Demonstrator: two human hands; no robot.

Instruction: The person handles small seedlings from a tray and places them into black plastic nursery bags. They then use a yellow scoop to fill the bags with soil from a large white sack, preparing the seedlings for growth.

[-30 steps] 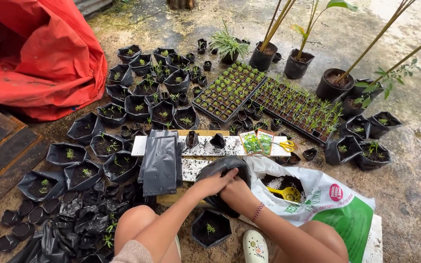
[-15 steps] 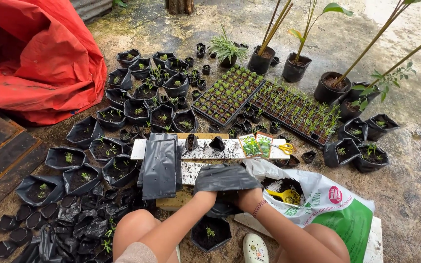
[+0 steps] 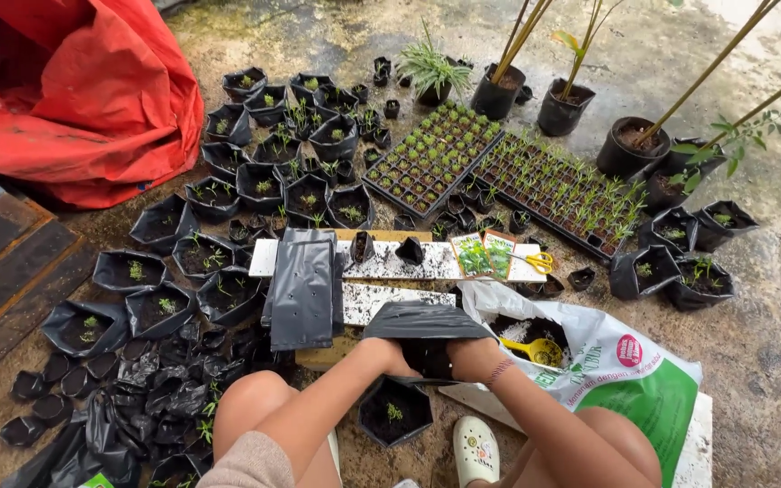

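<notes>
Both my hands are pushed into the mouth of a flat black plastic grow bag (image 3: 422, 323), held just above my knees. My left hand (image 3: 389, 355) grips its left side and my right hand (image 3: 472, 358) its right side; the fingers are hidden inside the bag. Under the bag sits a filled black bag with a small seedling (image 3: 394, 413). To the right lies an open white and green soil sack (image 3: 607, 361) with a yellow scoop (image 3: 535, 349) in the dark soil. A stack of empty black bags (image 3: 303, 291) lies to the left on white boards (image 3: 381, 262).
Many filled black seedling bags (image 3: 264, 185) crowd the left and far ground. Two seedling trays (image 3: 499, 172) lie ahead, with potted plants (image 3: 560, 107) beyond. Seed packets (image 3: 484, 255) and yellow scissors (image 3: 540, 262) rest on the board. A red tarp (image 3: 74, 99) is at far left.
My hands pulled the black bag toward me and slid inside its mouth, spreading it wider; a second ago they only pinched its edge.
</notes>
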